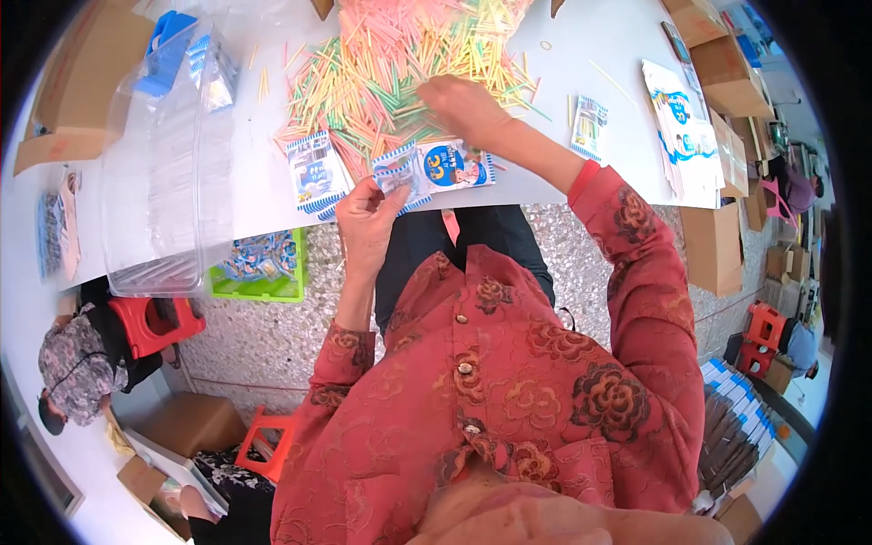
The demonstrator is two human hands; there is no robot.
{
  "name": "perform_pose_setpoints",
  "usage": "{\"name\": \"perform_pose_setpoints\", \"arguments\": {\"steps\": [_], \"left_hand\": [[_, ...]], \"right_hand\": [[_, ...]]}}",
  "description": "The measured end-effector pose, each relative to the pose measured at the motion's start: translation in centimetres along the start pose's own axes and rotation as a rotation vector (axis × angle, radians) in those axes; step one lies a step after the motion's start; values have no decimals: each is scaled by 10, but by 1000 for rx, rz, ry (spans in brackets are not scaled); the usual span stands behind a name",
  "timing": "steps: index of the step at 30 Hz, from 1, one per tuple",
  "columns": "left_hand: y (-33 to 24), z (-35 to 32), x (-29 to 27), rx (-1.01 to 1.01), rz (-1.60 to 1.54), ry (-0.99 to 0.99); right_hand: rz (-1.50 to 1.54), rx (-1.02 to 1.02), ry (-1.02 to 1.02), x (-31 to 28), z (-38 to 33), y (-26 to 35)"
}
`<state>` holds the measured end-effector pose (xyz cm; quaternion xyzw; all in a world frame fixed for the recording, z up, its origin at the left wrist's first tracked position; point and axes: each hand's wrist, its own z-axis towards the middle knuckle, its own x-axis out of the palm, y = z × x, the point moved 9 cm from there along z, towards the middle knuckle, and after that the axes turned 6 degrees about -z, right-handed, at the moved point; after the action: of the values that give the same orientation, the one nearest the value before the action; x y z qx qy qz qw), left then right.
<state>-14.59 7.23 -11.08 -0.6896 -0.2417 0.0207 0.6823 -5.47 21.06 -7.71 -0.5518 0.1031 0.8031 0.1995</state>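
Note:
My left hand [363, 213] is closed at the table's near edge, its thumb and fingers pinching a small clear, blue-and-white packet [397, 166]. Over the near side of a big heap of thin pink, yellow and green sticks [359, 77] is my right hand [465, 111]. Its fingers point down among the sticks and are blurred, so their grip does not show. More packets [312, 171] lie overlapped left of my left hand. A packet with a printed blue circle [447, 165] lies just below my right hand. Farther right lies a packet with sticks inside [589, 125].
Clear plastic trays [168, 173] stand stacked at the left of the white table, by a blue container [166, 50]. White-and-blue printed bags [677, 127] lie at the right edge. A green crate of packets [259, 292] stands below. Other people [82, 363] sit nearby among cartons and red stools.

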Motion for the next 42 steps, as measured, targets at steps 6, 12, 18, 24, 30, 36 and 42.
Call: {"name": "perform_pose_setpoints", "arguments": {"steps": [6, 12, 18, 24, 30, 36, 42], "left_hand": [[3, 4, 3, 19, 40, 15], [3, 7, 17, 13, 74, 62], [3, 12, 47, -22, 49, 128], [1, 24, 74, 69, 122, 217], [0, 29, 88, 91, 197, 277], [4, 32, 100, 104, 202, 320], [2, 33, 105, 143, 275, 363]], "right_hand": [[560, 704, 115, -4, -40, -94], [781, 867, 24, -19, -90, -118], [678, 824, -12, -4, -120, -115], [758, 780, -85, -29, -110, -111], [1258, 621, -118, -117, -73, -70], [1244, 565, 44, -124, -69, -48], [970, 479, 52, -123, -67, -47]]}}
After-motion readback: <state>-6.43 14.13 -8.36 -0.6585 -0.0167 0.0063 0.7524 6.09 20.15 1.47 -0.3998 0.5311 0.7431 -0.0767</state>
